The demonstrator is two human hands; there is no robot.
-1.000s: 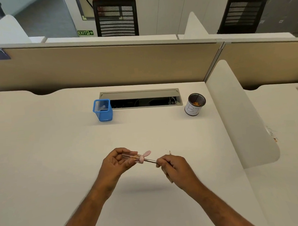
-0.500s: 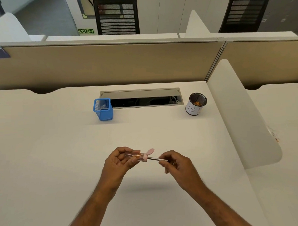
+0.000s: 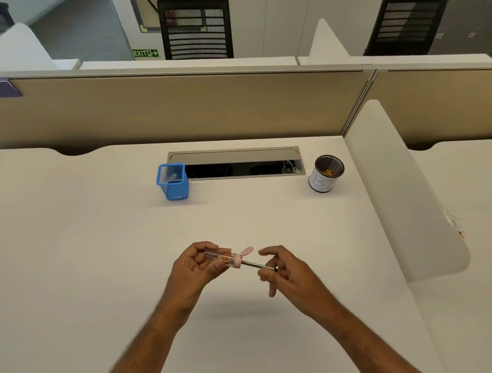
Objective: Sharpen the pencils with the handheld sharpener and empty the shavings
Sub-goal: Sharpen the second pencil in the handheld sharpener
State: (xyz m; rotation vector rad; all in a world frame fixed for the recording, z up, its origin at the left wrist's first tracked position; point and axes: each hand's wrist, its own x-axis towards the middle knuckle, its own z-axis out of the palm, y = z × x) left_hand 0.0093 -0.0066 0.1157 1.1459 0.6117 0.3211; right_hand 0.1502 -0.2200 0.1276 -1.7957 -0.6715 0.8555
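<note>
My left hand (image 3: 195, 270) grips a clear tube sharpener (image 3: 218, 255) with a pink cap (image 3: 238, 261), its flap hinged up, held above the white desk (image 3: 101, 263). Some orange shavings lie inside the tube. A dark thin pencil (image 3: 256, 265) sticks out of the cap toward the right. My right hand (image 3: 292, 271) is at the pencil's free end with its fingers spread apart, the index finger lifted above it and not pinching it. A black mesh cup (image 3: 323, 181) with a white label holds orange shavings at the back right.
A blue mesh holder (image 3: 173, 185) stands at the back, left of an open cable slot (image 3: 235, 155). A white curved divider (image 3: 394, 194) borders the desk on the right. A beige partition (image 3: 179, 110) closes the back.
My right hand was pinching and turning the pencil; now its fingers have opened around the pencil's end. My left hand still holds the sharpener in the same place.
</note>
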